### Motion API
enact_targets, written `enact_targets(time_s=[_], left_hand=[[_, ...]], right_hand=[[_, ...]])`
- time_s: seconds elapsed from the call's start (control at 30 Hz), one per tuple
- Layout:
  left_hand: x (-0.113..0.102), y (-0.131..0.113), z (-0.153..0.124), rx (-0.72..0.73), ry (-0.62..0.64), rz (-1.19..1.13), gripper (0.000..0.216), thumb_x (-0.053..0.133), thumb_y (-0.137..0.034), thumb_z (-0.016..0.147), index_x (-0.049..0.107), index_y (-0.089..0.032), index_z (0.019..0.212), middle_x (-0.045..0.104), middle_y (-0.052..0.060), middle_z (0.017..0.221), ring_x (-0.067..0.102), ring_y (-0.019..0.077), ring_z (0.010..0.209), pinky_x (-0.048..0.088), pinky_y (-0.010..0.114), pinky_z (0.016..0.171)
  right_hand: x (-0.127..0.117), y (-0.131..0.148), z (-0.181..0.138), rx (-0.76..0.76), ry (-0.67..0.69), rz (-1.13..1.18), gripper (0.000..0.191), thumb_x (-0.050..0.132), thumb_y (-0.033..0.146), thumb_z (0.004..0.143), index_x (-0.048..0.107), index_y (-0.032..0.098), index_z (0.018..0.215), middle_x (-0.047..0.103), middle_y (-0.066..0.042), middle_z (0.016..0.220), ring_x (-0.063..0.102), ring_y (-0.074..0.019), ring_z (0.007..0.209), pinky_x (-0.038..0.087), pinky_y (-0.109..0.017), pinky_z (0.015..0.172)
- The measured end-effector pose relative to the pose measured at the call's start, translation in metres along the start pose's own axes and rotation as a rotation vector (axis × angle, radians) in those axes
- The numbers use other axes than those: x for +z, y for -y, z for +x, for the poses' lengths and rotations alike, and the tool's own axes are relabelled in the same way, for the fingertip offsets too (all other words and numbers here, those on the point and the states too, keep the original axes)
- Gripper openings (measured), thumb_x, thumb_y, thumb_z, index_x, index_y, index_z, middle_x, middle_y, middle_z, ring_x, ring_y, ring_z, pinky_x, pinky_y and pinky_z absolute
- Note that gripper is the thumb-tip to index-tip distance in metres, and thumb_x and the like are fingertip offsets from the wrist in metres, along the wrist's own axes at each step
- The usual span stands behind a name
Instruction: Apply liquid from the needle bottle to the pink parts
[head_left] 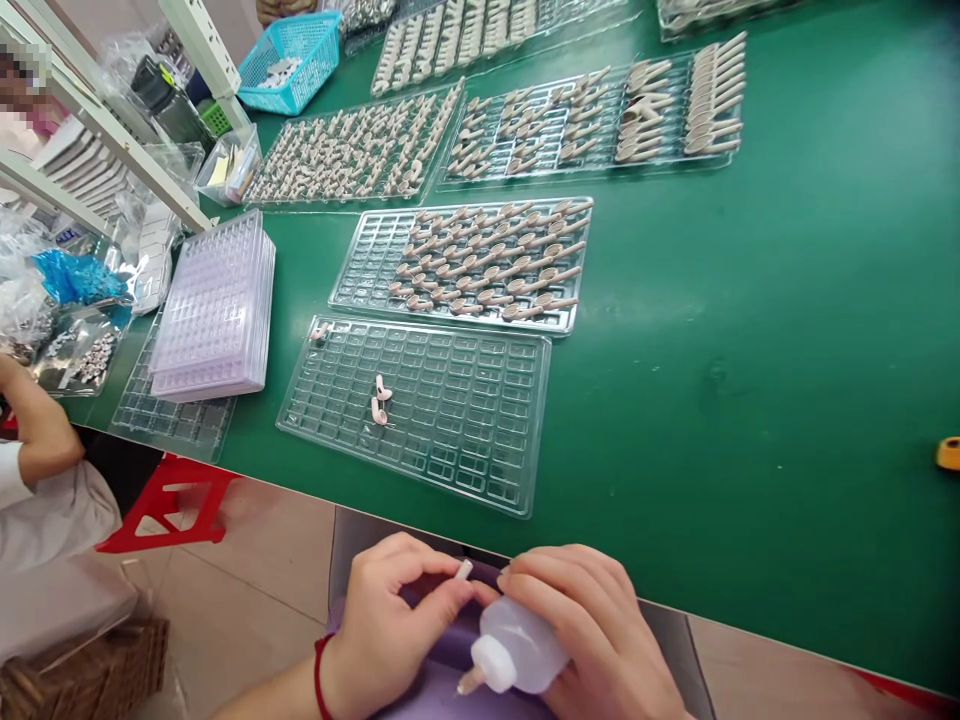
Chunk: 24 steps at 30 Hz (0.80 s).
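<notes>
My left hand (397,610), with a red band at the wrist, pinches a small white stem-like piece (464,570) between thumb and fingers. Most of that piece is hidden by the fingertips. Close beside it, my right hand (592,625) is wrapped round a translucent squeeze bottle (532,650). The bottle is tipped, its white cap and thin nozzle pointing down to the left. Both hands are over my lap at the table's front edge. Ahead of them lies a clear compartment tray (480,420) with a few pale earbud shells (380,410) on it.
Behind is another clear tray (367,250) with rows of beige earbud shells (487,255); more filled trays stand farther back. Stacked trays (214,300) are at left, near a blue basket (300,60). Another person's arm (41,420) shows at the left edge.
</notes>
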<state>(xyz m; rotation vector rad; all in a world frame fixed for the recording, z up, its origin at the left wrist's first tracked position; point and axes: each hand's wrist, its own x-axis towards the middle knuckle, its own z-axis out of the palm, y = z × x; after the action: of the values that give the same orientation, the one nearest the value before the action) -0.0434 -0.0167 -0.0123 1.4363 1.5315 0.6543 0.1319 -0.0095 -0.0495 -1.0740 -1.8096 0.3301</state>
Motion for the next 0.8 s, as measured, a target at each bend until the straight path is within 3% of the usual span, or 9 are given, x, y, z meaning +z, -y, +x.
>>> enact_targets(time_s=[0.13,0.33,0.57,0.8], left_hand=[[0.007,0.005,0.001,-0.220,0.028,-0.187,0.016,0.071,-0.033,0.082,0.081,-0.020,0.084,0.072,0.007,0.080,0.065,0.0166,0.072,0.053,0.024,0.066],[0.013,0.007,0.005,-0.389,0.017,-0.388,0.033,0.075,-0.046,0.075,0.079,-0.014,0.080,0.073,0.007,0.075,0.063,0.0148,0.063,0.053,0.023,0.061],[0.018,0.001,0.006,-0.405,0.015,-0.509,0.039,0.075,-0.051,0.074,0.076,-0.012,0.077,0.075,0.009,0.070,0.066,0.0165,0.063,0.054,0.025,0.064],[0.022,0.002,0.006,-0.401,-0.036,-0.478,0.035,0.074,-0.047,0.077,0.075,-0.012,0.074,0.076,0.009,0.070,0.067,0.0173,0.062,0.054,0.026,0.063]], right_hand=[[0.000,0.000,-0.001,-0.011,0.012,-0.008,0.007,0.056,0.011,0.090,0.060,0.018,0.089,0.066,-0.003,0.078,0.060,-0.0150,0.073,0.045,-0.033,0.073],[0.000,-0.001,-0.003,-0.032,0.038,-0.008,0.009,0.055,0.008,0.091,0.060,0.016,0.091,0.066,-0.005,0.080,0.058,-0.0159,0.078,0.043,-0.034,0.076],[0.001,-0.003,-0.008,-0.039,0.059,-0.032,0.014,0.051,0.008,0.091,0.061,0.018,0.091,0.067,-0.004,0.081,0.059,-0.0167,0.078,0.043,-0.036,0.078],[0.004,-0.002,-0.011,-0.032,0.025,-0.072,0.014,0.053,0.008,0.089,0.061,0.019,0.092,0.067,-0.004,0.081,0.059,-0.0168,0.078,0.045,-0.036,0.078]])
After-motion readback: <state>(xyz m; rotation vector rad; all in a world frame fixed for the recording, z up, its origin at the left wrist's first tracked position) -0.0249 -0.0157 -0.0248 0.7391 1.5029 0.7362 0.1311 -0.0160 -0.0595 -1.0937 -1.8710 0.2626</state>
